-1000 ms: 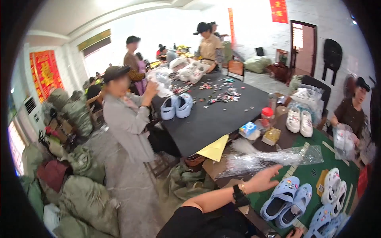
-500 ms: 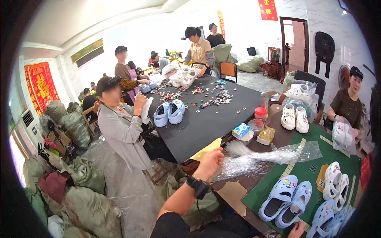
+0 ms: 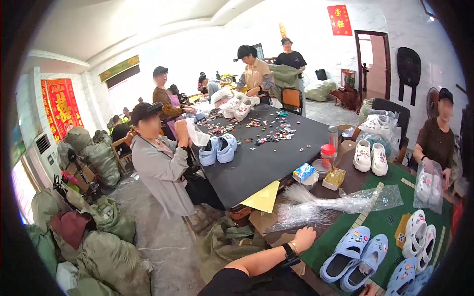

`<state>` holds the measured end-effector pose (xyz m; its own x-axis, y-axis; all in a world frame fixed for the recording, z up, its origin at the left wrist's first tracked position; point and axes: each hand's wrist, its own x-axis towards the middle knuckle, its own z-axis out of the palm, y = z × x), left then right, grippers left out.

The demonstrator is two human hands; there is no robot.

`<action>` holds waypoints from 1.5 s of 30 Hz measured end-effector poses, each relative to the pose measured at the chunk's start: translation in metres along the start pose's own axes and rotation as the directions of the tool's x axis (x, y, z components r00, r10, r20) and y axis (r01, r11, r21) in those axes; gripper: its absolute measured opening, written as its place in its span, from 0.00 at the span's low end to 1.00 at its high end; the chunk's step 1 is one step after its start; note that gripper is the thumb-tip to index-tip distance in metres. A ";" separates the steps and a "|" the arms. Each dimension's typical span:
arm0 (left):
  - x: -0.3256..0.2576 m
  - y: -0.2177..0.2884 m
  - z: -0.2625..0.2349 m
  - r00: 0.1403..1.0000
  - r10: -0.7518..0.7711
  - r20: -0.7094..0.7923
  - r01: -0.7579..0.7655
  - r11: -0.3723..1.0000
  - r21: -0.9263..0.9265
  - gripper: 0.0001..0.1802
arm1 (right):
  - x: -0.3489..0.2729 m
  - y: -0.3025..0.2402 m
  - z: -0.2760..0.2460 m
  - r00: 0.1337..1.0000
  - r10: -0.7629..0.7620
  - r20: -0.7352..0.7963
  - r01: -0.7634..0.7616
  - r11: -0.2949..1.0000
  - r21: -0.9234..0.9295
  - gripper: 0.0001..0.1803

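Observation:
My left hand (image 3: 302,240), with a black band on its wrist, is over the near table edge, beside the clear plastic strands (image 3: 301,213). Its fingers are curled in, and nothing shows between them. At the lower edge, only a little of my right hand (image 3: 368,290) is in view, close to the heel of a light blue clog (image 3: 366,264). What its fingers do is cut off. This clog stands beside another blue clog (image 3: 345,251) with small coloured charms. A yellow sheet (image 3: 262,196) lies at the corner between the two tables.
White clogs (image 3: 414,232) and more blue clogs (image 3: 402,276) stand on the green mat (image 3: 368,217). Beyond are a red-lidded jar (image 3: 328,152) and a blue box (image 3: 303,171). Scattered charms cover the black table (image 3: 256,167). Co-workers stand around; full sacks (image 3: 111,261) crowd the left floor.
My left hand has moved down and right, away from the yellow sheet, which now shows more fully. My right hand shows slightly less. A co-worker at the right still holds bagged white clogs.

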<state>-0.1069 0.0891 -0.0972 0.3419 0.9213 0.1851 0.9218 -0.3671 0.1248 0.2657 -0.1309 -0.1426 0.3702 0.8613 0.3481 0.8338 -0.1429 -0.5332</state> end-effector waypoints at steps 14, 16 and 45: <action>0.013 -0.011 0.027 0.977 -0.108 -0.186 0.124 0.989 0.076 0.04 | 0.007 -0.001 -0.007 0.991 -0.129 -0.036 0.128 0.991 -0.051 0.15; 0.013 -0.013 0.030 0.988 -0.111 -0.111 0.122 0.987 0.100 0.04 | 0.007 0.002 -0.007 0.994 -0.106 -0.032 0.103 0.991 -0.083 0.16; 0.067 -0.007 -0.082 0.974 -0.215 -0.071 0.078 0.614 -0.786 0.09 | -0.001 0.001 -0.003 0.999 0.034 -0.002 -0.034 0.999 -0.031 0.20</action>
<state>-0.1051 0.1433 -0.0058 0.1214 0.9673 0.2229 0.4486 -0.2538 0.8570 0.2678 -0.1329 -0.1414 0.3992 0.8548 0.3317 0.8329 -0.1869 -0.5208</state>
